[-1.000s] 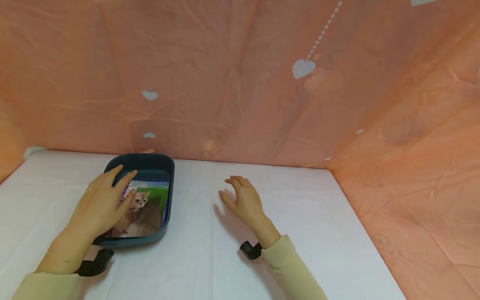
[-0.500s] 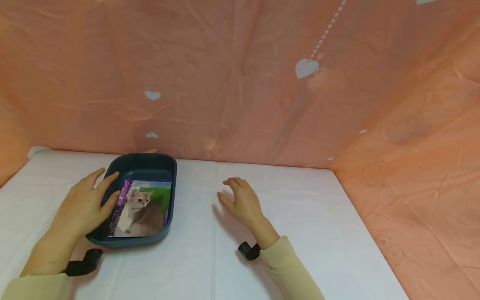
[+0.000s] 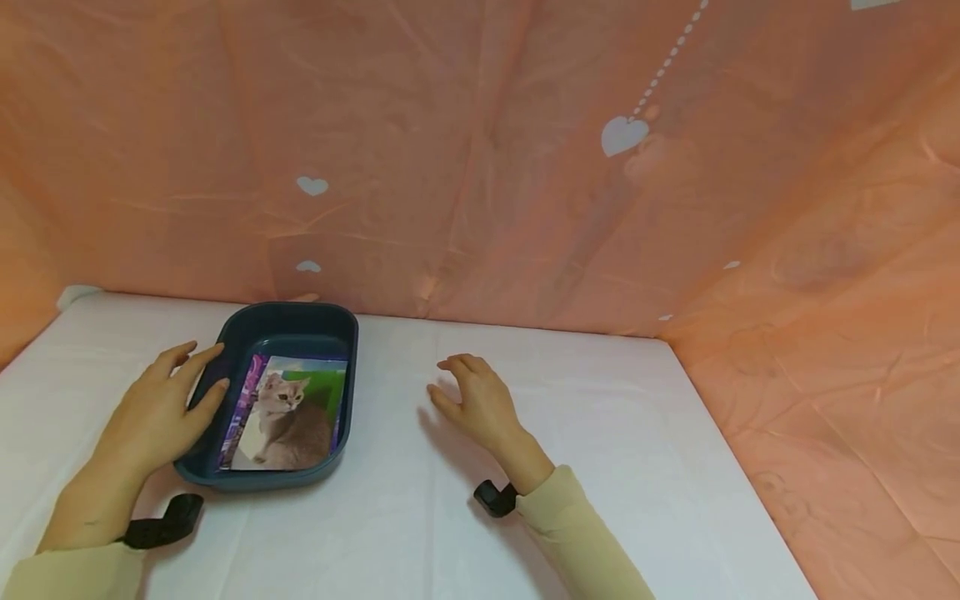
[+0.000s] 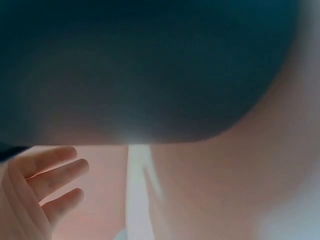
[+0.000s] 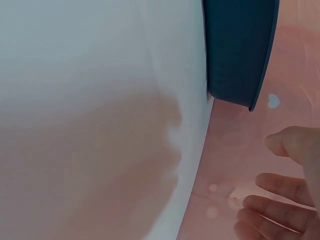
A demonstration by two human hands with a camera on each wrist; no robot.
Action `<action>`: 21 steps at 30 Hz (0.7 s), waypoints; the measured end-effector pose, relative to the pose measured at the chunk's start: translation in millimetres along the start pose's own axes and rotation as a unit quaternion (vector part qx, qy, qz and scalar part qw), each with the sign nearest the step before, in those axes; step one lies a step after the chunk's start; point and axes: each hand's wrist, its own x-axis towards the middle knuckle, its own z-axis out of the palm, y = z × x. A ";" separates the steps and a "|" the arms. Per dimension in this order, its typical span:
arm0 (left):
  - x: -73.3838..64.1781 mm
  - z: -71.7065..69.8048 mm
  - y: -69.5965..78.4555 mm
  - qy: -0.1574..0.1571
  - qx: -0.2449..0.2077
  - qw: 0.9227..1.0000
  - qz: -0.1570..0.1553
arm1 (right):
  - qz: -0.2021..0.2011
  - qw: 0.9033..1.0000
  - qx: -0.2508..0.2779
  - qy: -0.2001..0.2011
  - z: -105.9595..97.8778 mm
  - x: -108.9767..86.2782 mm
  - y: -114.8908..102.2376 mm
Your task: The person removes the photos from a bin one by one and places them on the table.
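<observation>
A dark teal plastic tray [image 3: 296, 329] stands on the left part of the table. Inside it lies a picture of a grey cat [image 3: 288, 429], over a purple printed sheet [image 3: 238, 417] whose edges show on both sides. My left hand [image 3: 153, 417] is at the tray's left rim, fingers spread and loosely bent, thumb tip overlapping the rim. In the left wrist view the tray's wall [image 4: 150, 75] fills the top, with relaxed fingers [image 4: 60, 180] below it. My right hand [image 3: 480, 404] hovers over the cloth right of the tray, fingers loosely bent, holding nothing.
A white cloth [image 3: 405, 525] covers the table. Behind it and at the right hangs an orange-pink curtain [image 3: 420, 167] with white hearts. Black wrist cameras are strapped on both wrists, the left camera [image 3: 165, 521] close to the tray's near corner.
My left hand has drawn back left from over the cat picture to the tray's rim, uncovering the picture and the purple sheet's edge. My right hand has hardly moved.
</observation>
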 end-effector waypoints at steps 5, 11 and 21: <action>-1.0 1.9 -3.4 -0.005 -0.035 0.999 -0.020 | 0.000 1.000 -0.001 0.000 0.5 8.2 -3.7; -4.9 4.0 -6.2 0.005 -0.087 0.995 -0.043 | 0.018 0.999 0.018 -0.035 -0.1 20.6 -14.0; -5.6 7.1 -3.8 -0.008 -0.138 0.987 -0.083 | 0.022 0.991 0.101 -0.080 2.9 43.4 -33.6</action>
